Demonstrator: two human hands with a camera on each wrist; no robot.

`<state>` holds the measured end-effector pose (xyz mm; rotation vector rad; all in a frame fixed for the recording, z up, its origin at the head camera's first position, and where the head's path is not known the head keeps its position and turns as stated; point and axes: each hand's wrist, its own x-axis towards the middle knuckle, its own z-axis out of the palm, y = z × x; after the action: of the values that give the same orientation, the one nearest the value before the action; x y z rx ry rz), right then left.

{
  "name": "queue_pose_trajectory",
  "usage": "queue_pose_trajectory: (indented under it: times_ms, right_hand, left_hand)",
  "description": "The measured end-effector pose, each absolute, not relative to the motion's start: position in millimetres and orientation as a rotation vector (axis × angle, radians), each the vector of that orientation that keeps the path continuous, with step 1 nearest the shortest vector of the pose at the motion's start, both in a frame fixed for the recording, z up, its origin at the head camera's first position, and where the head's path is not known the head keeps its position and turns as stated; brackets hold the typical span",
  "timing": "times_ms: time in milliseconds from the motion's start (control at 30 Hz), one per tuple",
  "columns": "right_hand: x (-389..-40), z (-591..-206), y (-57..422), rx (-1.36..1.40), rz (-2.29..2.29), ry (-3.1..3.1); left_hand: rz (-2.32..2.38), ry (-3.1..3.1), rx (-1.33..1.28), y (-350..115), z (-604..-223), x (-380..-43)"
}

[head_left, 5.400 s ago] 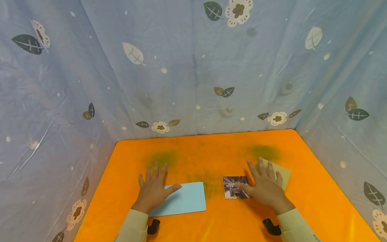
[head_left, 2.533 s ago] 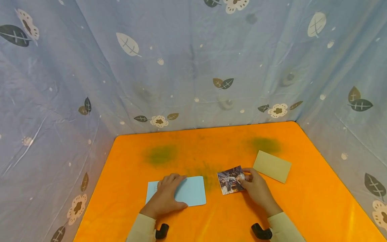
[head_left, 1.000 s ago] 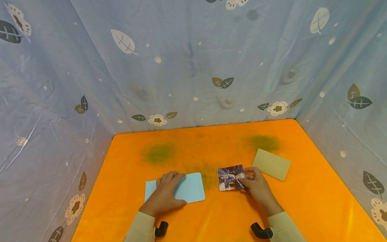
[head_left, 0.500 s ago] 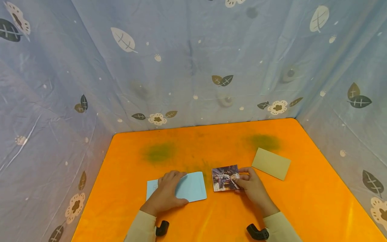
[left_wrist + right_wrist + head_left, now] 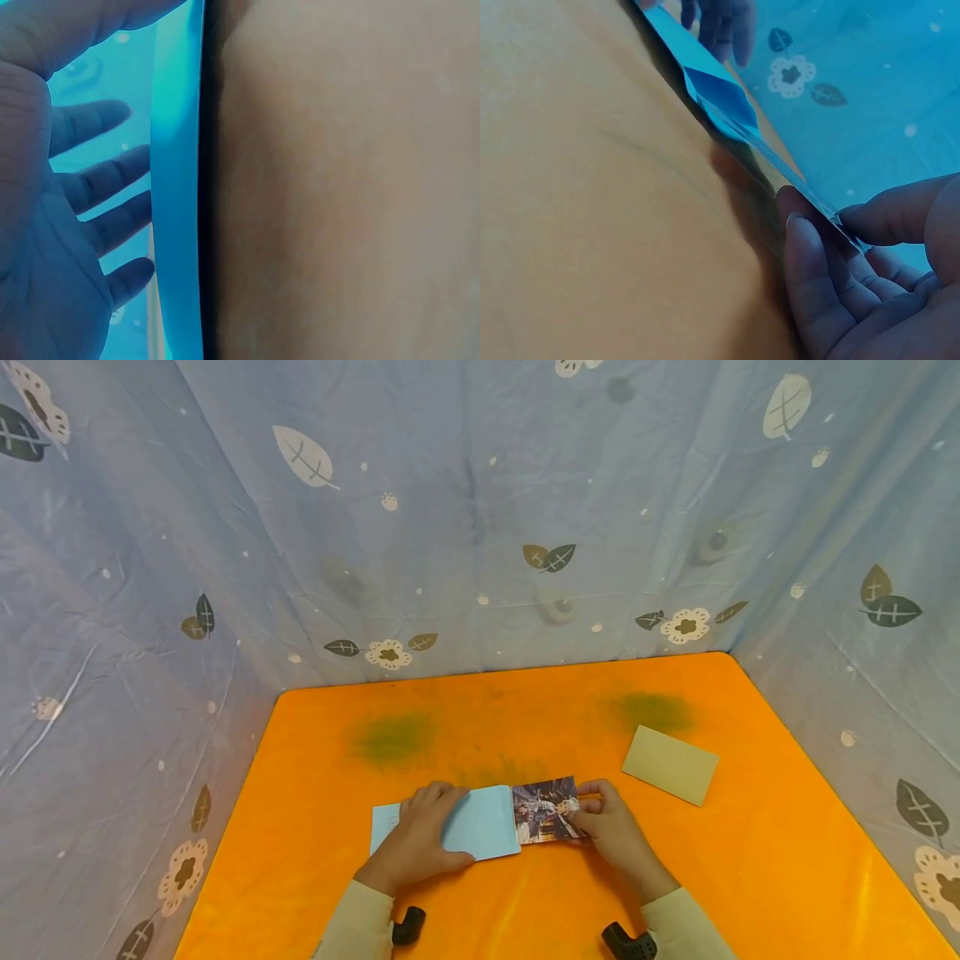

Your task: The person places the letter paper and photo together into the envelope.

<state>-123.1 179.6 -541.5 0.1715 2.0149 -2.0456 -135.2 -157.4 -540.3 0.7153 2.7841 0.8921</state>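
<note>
A light blue envelope [image 5: 480,827] lies on the orange table, its right end facing the right hand. My left hand [image 5: 423,839] holds it across its width, thumb at the near edge and fingers at the far edge; the palm hides part of its left half. In the left wrist view the envelope [image 5: 176,187] stands edge-on beside the fingers. Between thumb and fingers, my right hand [image 5: 618,843] pinches the right edge of a printed picture card [image 5: 542,812]. The right wrist view shows the envelope's mouth [image 5: 721,97] bowed apart, with the card's far end right at it.
A tan rectangular paper piece [image 5: 670,765] lies on the table [image 5: 480,718] behind and to the right of the right hand. Blue patterned curtain [image 5: 420,527] surrounds the table at the back and both sides. Each wrist carries a black device [image 5: 408,927].
Both hands came down from spread above the table; the left took hold of the envelope and the right pinched the picture card. The card has since moved left to the envelope's right end.
</note>
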Motion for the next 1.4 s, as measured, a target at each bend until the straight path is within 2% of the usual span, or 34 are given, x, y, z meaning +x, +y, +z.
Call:
queue_pose_trajectory:
  times_ms: [1400]
  right_hand:
    - [-116.3, -541.2, 151.0, 0.113, -2.019, 2.009]
  left_hand:
    - [0.843, 2.748, 0.714, -155.6, -537.7, -137.2]
